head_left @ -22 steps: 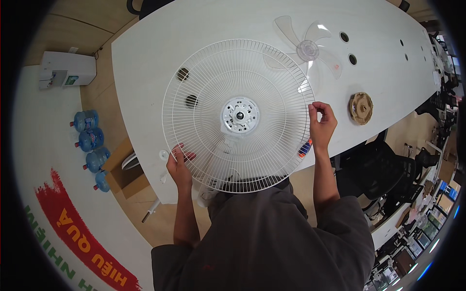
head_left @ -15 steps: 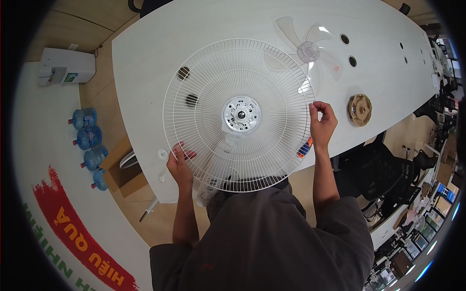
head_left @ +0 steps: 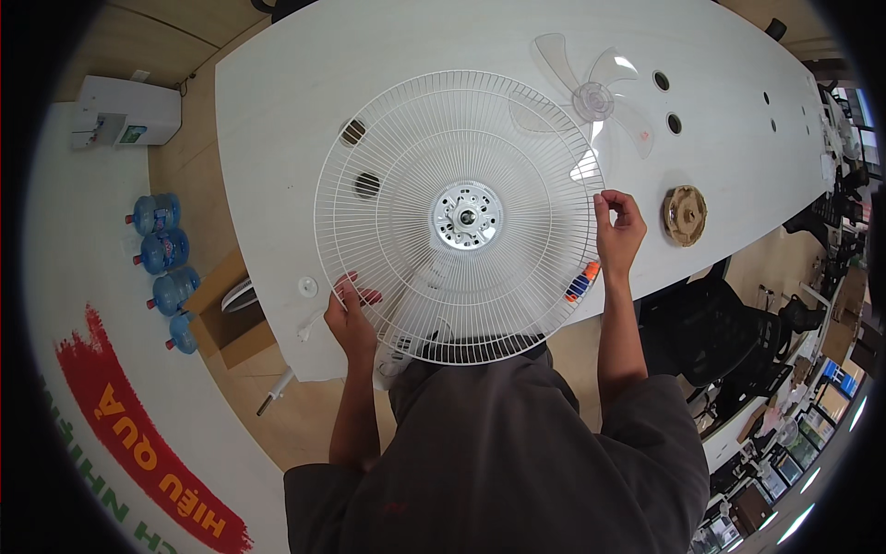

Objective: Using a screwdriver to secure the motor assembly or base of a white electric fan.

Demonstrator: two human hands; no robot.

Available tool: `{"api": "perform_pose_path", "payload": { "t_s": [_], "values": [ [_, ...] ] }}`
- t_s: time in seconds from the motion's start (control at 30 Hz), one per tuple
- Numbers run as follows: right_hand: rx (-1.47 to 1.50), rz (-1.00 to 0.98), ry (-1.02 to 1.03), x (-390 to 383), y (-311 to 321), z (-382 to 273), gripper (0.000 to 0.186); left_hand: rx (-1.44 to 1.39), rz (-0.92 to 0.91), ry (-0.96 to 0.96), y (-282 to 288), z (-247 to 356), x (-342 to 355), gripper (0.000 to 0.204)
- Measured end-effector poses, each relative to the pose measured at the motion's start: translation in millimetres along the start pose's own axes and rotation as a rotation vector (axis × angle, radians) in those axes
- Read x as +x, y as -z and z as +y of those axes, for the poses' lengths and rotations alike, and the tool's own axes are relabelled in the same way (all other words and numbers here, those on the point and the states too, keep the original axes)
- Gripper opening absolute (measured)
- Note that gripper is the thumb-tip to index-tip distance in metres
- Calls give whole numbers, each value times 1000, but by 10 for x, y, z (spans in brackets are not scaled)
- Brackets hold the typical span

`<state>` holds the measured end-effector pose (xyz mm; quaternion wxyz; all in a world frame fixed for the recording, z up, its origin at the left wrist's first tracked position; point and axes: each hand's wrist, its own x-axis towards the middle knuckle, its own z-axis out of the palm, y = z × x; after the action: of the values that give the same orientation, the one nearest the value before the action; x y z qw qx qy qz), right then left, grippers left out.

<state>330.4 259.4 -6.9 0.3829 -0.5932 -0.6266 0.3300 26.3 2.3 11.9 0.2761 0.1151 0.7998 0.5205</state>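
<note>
My left hand (head_left: 347, 309) grips a round white wire fan guard (head_left: 517, 231) by its lower-left rim, fingertips among the wires. My right hand (head_left: 616, 231) pinches the guard's right rim. In the guard's middle is a white hub plate (head_left: 466, 215) with holes and a dark centre. Seen through the wires, a pale stand part (head_left: 420, 282) reaches down toward my lap, partly hidden. A blue and orange screwdriver (head_left: 581, 283) lies on the table under the right side of the guard, beside my right hand.
On the white table (head_left: 268, 120) are clear fan blades (head_left: 595, 102), a brown round part (head_left: 684, 214) and a small white disc (head_left: 307, 286). Left are a cardboard box (head_left: 217, 332), several water bottles (head_left: 157, 249) and a white appliance (head_left: 125, 111). A black chair (head_left: 711, 332) stands right.
The guard and both my hands have shifted slightly right and a little up in the view. The surroundings have rotated slightly in the picture. The grip looks the same.
</note>
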Motion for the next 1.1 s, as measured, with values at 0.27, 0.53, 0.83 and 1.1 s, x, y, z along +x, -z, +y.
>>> {"api": "perform_pose_path", "payload": {
  "t_s": [0.27,0.53,0.83,1.1],
  "values": [
    [1,72,92,-34,2,5,10,33,-28,-32,39,-51,25,32],
    [22,-361,218,-350,-315,-730,15,33,-11,-44,30,-33,36,31],
    [-121,-562,363,-479,-775,-608,15,15,3,-28,16,-29,39,31],
    [-160,-594,315,-469,-859,-642,18,14,16,-63,8,-40,51,30]
  ]
}}
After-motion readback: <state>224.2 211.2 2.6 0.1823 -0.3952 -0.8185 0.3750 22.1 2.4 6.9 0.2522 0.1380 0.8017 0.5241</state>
